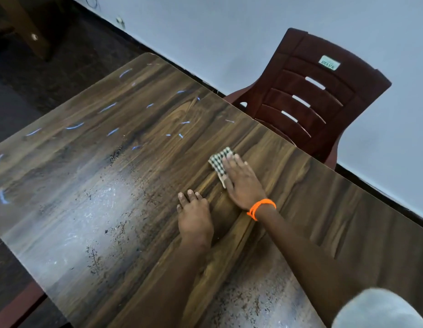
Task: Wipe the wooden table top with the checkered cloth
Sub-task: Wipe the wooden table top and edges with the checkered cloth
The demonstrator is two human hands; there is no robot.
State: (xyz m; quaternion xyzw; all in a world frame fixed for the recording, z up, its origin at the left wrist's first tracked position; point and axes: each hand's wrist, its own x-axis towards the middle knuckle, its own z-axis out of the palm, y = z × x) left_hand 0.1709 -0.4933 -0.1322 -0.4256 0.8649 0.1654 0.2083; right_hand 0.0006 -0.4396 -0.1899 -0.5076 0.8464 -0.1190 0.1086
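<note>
The wooden table top (92, 176) fills most of the head view, with dark specks and pale scuffed patches on its left and near parts. A small folded checkered cloth (219, 162) lies flat on the wood toward the far edge. My right hand (242, 183), with an orange band at the wrist, presses flat on the cloth, fingers covering its right part. My left hand (195, 216) rests palm down on the bare wood just left of and nearer than the right hand, holding nothing.
A dark red plastic chair (307, 95) stands against the table's far edge, in front of a pale wall (205, 31). Dark floor lies to the left, with a wooden furniture leg (28, 27) at the top left. A red chair part (18, 306) shows at the bottom left.
</note>
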